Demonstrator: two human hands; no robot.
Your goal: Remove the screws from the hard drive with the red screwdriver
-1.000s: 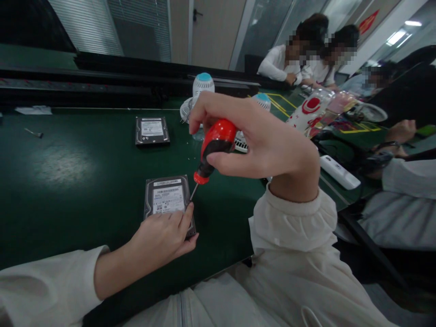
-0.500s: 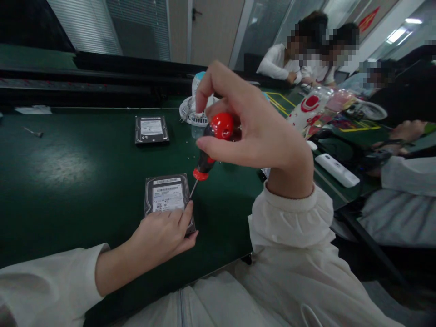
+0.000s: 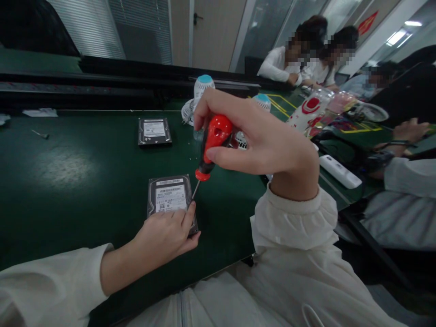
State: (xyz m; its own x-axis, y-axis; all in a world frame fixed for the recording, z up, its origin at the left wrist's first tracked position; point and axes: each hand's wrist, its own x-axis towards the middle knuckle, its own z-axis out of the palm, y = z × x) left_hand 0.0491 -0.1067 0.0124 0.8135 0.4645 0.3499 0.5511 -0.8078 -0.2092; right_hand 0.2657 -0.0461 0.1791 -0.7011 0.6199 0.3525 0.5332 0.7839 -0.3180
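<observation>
A hard drive (image 3: 170, 192) lies label up on the green table near me. My left hand (image 3: 166, 232) rests across its lower part, gripping it by the near right edge, with the index finger stretched along its right side. My right hand (image 3: 252, 131) is closed around the red and black handle of a screwdriver (image 3: 213, 143). The shaft slants down, and its tip meets the drive's right edge just beyond my left index fingertip. The screw under the tip is too small to make out. A second hard drive (image 3: 154, 131) lies farther back, apart from both hands.
White handheld fans with blue tops (image 3: 205, 86) stand behind my right hand. A small metal piece (image 3: 40, 134) lies at the far left. On the right are a white bar-shaped device (image 3: 340, 171) and a clear plastic bag (image 3: 313, 106). Other people sit at the right and back.
My right fingers have shifted on the screwdriver handle, which has turned and stands slightly more upright. The whole view has moved a little. My left hand stays on the hard drive.
</observation>
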